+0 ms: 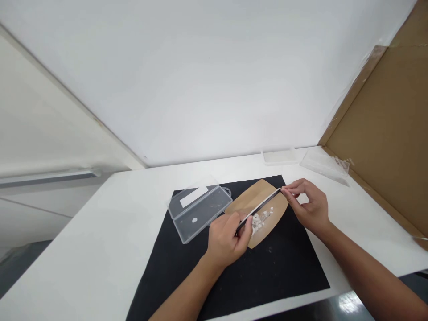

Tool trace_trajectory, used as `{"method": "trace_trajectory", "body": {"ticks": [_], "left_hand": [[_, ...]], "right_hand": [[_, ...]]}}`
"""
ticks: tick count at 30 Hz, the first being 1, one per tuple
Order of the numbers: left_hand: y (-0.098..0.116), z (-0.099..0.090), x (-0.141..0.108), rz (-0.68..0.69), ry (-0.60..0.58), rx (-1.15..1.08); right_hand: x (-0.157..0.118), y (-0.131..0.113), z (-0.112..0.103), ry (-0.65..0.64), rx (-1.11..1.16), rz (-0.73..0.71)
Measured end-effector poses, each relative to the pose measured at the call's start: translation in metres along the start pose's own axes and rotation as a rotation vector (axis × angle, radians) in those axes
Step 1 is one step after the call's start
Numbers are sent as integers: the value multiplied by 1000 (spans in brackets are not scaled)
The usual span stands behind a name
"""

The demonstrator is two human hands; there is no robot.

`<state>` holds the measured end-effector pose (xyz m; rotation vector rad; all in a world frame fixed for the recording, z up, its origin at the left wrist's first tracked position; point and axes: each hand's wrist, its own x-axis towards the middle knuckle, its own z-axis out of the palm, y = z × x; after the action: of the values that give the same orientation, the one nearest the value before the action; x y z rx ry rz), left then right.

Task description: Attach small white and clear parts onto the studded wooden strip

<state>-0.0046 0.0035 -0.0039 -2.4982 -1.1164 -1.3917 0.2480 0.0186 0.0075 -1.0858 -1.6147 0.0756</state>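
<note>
My left hand [229, 236] grips the near end of a thin, flat black-and-white strip [262, 205], seen nearly edge-on. At the strip's far end, the fingertips of my right hand [309, 205] pinch it. It slants up to the right above a tan curved sheet or shallow tray [256, 194]. A small heap of white bits [257, 223] lies on the tan piece, partly behind my left fingers. Just left of that hand, an open clear plastic case [203, 214] rests with a white label [194, 196] and a small white bit inside.
A black mat [267, 276] covers part of the white table [83, 236]. Toward the back right are a shallow clear tray [280, 157] and a clear plastic cover [324, 166]. Cardboard [388, 133] stands along the right side, and a white wall [214, 80] rises behind.
</note>
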Motion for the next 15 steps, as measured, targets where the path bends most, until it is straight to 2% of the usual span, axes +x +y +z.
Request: {"method": "trace_trajectory", "body": {"ticks": [15], "left_hand": [[0,2,-3,-10,-22,-37]], "right_hand": [[1,0,1,-4,-27,-60]]}}
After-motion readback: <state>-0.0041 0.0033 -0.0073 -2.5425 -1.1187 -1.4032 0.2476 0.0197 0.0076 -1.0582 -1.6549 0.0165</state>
